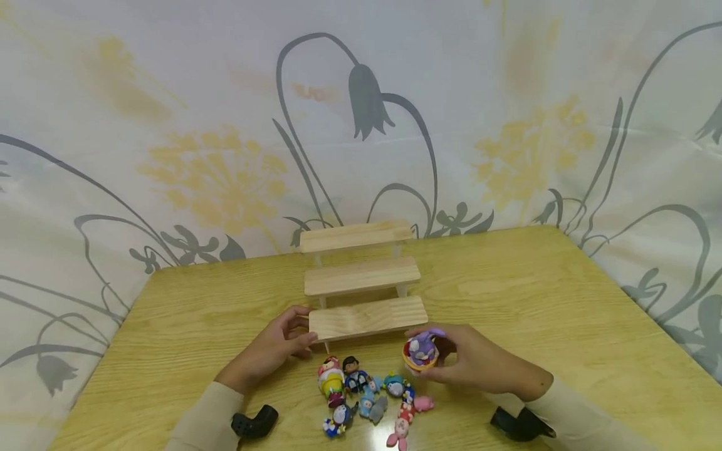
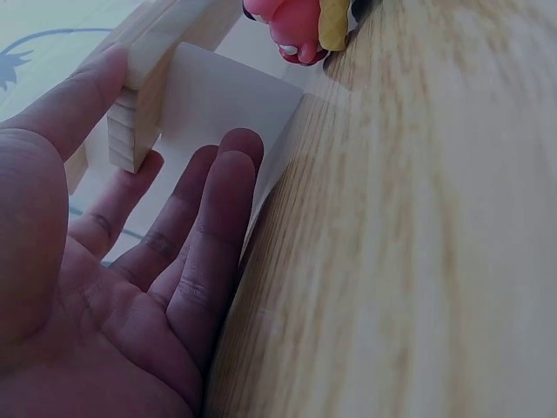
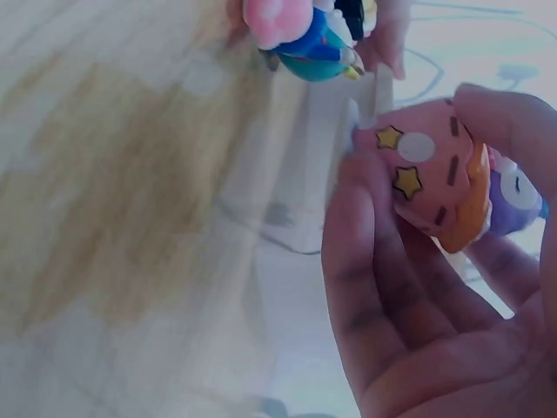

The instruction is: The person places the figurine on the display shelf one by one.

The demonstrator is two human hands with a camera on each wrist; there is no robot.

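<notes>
Right hand (image 1: 469,356) pinches purple-and-pink cup-shaped plastic figurine (image 1: 420,352), likely light, stiff, best side-held; left hand (image 1: 277,340) pinches stepped pale-wood stand (image 1: 368,318).

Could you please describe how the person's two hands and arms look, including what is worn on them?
The left hand and right hand wear no gloves. The left sleeve and right sleeve are plain pale beige. Beside them show a left black piece and a right black piece, both smooth and bent.
</notes>
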